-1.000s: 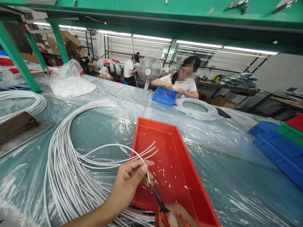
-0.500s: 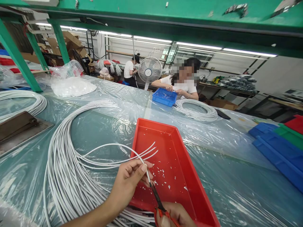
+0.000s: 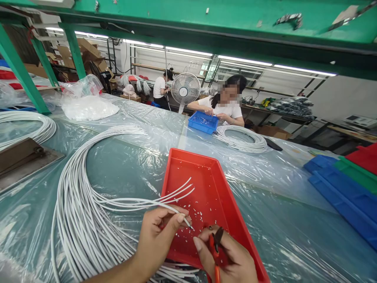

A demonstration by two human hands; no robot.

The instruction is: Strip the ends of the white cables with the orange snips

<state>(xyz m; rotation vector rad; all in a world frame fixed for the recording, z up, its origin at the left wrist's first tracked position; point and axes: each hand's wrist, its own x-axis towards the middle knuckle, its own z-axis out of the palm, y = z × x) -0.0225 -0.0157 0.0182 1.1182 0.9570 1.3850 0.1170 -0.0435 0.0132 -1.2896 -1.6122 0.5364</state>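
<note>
My left hand (image 3: 159,237) pinches one white cable (image 3: 169,208) near its end, over the near left edge of the red tray (image 3: 219,212). That cable belongs to a big looped bundle of white cables (image 3: 79,204) lying on the plastic-covered table. A few other cable ends (image 3: 179,190) fan out over the tray. My right hand (image 3: 229,259) is closed round red-handled cutters (image 3: 216,243), blades pointing up, just right of the cable tip. Small white offcuts (image 3: 196,218) dot the tray floor.
Across the table a person in white works at a blue tray (image 3: 203,122) beside another cable coil (image 3: 241,138). Stacked blue, green and red trays (image 3: 347,177) sit at the right. A metal plate (image 3: 23,159) and a further coil lie left; a fan (image 3: 182,89) stands behind.
My right hand has come up into view and pulled the cutters off the cable, blades now pointing up. My left hand has lowered the cable end toward the tray.
</note>
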